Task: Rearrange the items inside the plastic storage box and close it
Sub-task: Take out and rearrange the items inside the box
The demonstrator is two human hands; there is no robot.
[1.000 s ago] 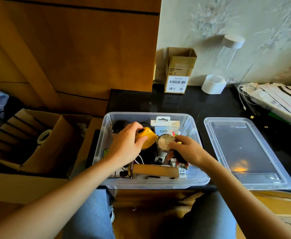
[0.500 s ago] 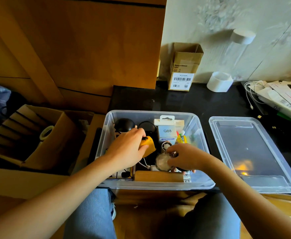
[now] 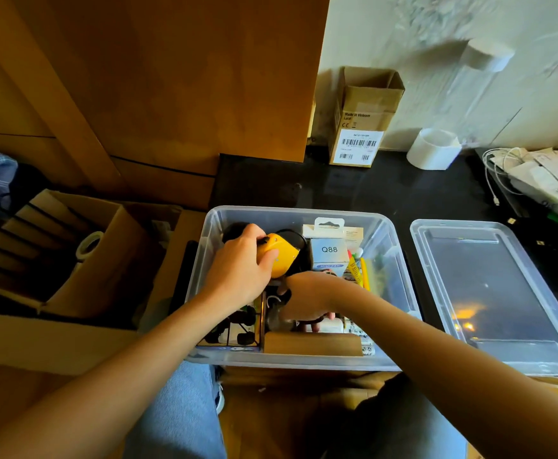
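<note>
The clear plastic storage box [image 3: 400,260] stands open on the black counter at centre. Its clear lid [image 3: 489,293] lies flat to the right of it. My left hand [image 3: 237,273] grips a yellow rounded gadget [image 3: 284,256] over the box's back left. My right hand [image 3: 307,298] reaches down into the box's middle, fingers curled round a round greyish object [image 3: 276,318] that is mostly hidden. Inside the box are a white "Q88" carton [image 3: 329,250], a wooden block [image 3: 312,344] at the front, black items and cables.
A small cardboard box with a barcode [image 3: 360,127] and a white tape roll [image 3: 433,149] stand at the back by the wall. Papers and a white cable [image 3: 535,180] lie at the right. A large open cardboard box [image 3: 82,260] sits left, below the counter.
My right hand has moved the round object from up beside the yellow gadget down and left into the box's middle. My left hand has raised the yellow gadget slightly toward the back.
</note>
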